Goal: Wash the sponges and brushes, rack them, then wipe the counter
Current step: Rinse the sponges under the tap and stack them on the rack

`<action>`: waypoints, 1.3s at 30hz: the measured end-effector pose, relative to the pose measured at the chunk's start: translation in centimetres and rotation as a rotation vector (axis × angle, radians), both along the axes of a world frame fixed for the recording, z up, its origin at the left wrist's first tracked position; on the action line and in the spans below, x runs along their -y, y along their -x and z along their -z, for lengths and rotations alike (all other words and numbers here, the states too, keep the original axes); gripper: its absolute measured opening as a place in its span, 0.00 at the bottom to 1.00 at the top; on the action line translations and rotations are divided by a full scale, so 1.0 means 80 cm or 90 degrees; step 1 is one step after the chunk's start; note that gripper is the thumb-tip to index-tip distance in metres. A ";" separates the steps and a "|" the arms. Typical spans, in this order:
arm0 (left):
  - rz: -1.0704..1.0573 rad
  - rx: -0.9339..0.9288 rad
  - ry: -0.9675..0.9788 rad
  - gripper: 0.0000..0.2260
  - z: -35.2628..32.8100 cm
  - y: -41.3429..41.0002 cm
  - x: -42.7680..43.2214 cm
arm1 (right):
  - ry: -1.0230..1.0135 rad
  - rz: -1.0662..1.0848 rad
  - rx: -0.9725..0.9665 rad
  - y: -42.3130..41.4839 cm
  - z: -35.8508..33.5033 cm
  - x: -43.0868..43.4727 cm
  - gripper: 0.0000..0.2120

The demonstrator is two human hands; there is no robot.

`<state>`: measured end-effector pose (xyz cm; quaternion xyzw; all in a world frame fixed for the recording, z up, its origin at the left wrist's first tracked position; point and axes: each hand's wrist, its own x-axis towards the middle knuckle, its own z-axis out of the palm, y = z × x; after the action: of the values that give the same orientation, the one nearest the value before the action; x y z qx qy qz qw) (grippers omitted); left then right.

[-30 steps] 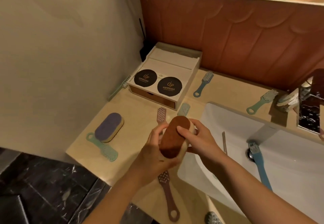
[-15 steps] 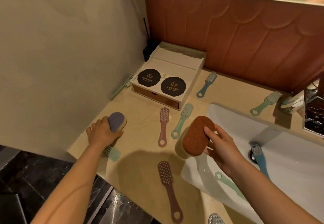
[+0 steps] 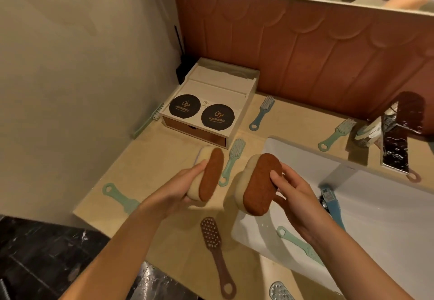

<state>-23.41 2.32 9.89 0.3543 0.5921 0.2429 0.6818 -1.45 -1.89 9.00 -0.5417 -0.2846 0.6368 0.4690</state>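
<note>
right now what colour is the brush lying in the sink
Blue brush, beside a mint green one; head view.

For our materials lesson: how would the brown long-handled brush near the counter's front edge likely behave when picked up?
The brown brush looks like moulded plastic, so probably stiff and light. It lies flat, so it is unlikely to roll. The counter may be wet, so its thin handle could be slippery.
</note>
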 end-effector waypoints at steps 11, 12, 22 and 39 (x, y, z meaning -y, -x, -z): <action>0.034 0.223 0.096 0.18 -0.003 -0.081 0.034 | -0.039 0.002 0.008 -0.012 -0.009 0.023 0.10; 0.040 0.227 0.090 0.15 -0.004 -0.086 0.037 | -0.033 0.006 0.001 -0.013 -0.008 0.026 0.10; 0.115 0.195 0.059 0.07 -0.005 -0.101 0.044 | -0.053 0.069 0.035 -0.018 0.004 0.040 0.10; 0.534 -0.098 -0.158 0.31 -0.021 -0.129 0.026 | -0.055 -0.217 0.261 -0.076 -0.043 0.034 0.23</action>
<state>-13.12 0.27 11.59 0.6601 0.4130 -0.0124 0.6273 4.60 -4.60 12.46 -0.5834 -0.4875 0.5707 0.3103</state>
